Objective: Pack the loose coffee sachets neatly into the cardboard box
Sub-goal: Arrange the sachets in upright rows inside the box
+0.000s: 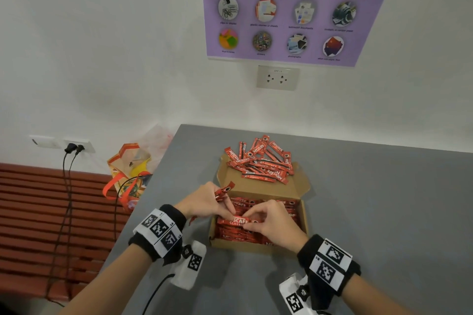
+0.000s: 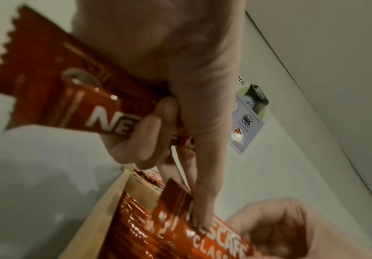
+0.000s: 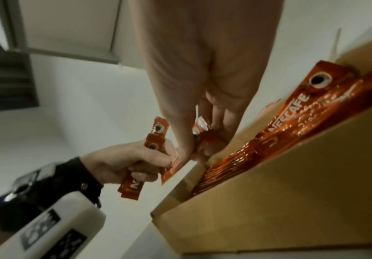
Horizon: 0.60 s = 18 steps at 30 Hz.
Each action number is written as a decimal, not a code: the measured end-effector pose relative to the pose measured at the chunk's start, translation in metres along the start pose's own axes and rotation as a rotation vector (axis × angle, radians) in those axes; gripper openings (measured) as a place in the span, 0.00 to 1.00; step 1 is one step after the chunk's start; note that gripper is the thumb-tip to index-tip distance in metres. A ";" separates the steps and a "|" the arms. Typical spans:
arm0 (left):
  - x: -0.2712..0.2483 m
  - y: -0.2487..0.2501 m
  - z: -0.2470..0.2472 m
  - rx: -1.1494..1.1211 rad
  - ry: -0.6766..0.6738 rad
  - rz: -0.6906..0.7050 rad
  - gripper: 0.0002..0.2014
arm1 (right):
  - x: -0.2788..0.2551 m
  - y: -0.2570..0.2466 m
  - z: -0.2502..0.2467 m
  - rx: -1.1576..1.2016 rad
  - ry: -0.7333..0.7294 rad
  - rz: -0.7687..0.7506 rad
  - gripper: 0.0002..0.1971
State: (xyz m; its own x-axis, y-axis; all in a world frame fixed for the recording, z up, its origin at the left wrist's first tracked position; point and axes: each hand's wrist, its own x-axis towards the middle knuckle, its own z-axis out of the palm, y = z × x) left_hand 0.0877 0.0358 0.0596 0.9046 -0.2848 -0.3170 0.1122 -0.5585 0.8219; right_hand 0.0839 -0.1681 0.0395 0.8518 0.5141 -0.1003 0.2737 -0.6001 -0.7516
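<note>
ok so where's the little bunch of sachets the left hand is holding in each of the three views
Head: bunch of sachets sticks up from the left hand, left of centre, over the cardboard box's left edge.
Left wrist: fills the upper left, curled fingers round it.
Right wrist: lower centre-left, gripped in the left hand.
Shared landmark: the sachet both hands are pinching over the box.
</note>
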 end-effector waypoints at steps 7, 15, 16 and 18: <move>0.013 -0.014 0.015 0.177 0.564 -0.038 0.20 | -0.005 -0.002 0.013 -0.187 -0.032 -0.040 0.09; 0.014 -0.024 0.033 0.213 0.428 -0.058 0.15 | -0.001 -0.012 0.022 -0.352 -0.030 -0.103 0.05; 0.013 -0.024 0.033 0.213 0.422 -0.062 0.14 | 0.000 -0.013 0.021 -0.349 -0.045 -0.094 0.05; 0.012 -0.022 0.033 0.229 0.419 -0.074 0.15 | 0.002 -0.015 0.018 -0.324 -0.083 -0.086 0.04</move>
State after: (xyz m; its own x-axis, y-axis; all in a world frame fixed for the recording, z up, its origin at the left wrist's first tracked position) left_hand 0.0831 0.0193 0.0220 0.9907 0.0740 -0.1144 0.1316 -0.7363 0.6638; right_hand 0.0733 -0.1475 0.0392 0.7839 0.6115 -0.1081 0.4820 -0.7090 -0.5148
